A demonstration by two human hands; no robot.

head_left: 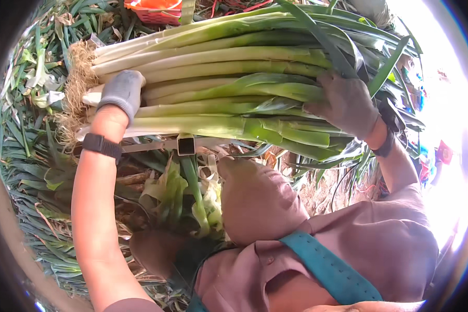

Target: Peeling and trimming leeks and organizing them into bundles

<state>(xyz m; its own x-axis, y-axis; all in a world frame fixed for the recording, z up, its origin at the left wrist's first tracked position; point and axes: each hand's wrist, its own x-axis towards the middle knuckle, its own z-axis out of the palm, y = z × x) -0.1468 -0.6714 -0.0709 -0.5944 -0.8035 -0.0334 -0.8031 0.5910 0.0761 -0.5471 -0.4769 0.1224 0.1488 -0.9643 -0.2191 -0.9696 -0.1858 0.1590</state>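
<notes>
A thick row of leeks (213, 72) lies crosswise in front of me, white ends to the left and green leaves to the right. Their shaggy roots (74, 86) hang together at the left end. My left hand (120, 93), in a grey glove, is closed over the white shanks near the roots; its fingertips are hidden among them. On the leafy side my right hand (348, 103), also gloved, grips the green part with its fingers curled down into the leaves. A metal frame (185, 145) with a square tube end shows under the near edge of the leeks.
Loose leek leaves (39, 70) cover the ground on the left. An orange-red plastic basket (164, 14) stands beyond the leeks. Pale trimmed leaves (205, 203) lie below the frame, beside my knee (262, 203). Glaring light washes out the right side.
</notes>
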